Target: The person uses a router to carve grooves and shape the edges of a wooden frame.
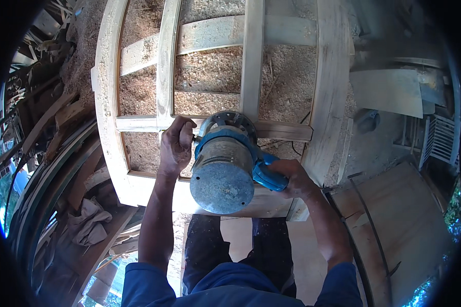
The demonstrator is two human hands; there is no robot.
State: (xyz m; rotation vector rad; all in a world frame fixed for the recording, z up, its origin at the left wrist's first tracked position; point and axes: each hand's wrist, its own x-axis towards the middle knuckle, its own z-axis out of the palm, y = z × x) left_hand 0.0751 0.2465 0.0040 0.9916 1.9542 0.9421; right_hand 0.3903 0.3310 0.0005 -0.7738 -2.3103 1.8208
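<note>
A large router [222, 180] with a dusty round metal top and blue fittings stands on a pale wooden frame [331, 77]. Its round base rests over a crossbar near the frame's front edge; the cutter is hidden beneath the body. My left hand [176, 146] is closed at the router's left side, where a small knob shows beside the fingers. On the other side, my right hand [293, 177] wraps round the blue handle [269, 175]. Slim bars divide the frame into several openings.
Wood shavings [207, 71] lie thick under and around the frame. Scrap boards [77, 120] pile up on the left. At right are a pale panel [386, 92], a white slatted rack [439, 138] and a broad board [394, 220]. A dark cord [295, 148] shows through one opening.
</note>
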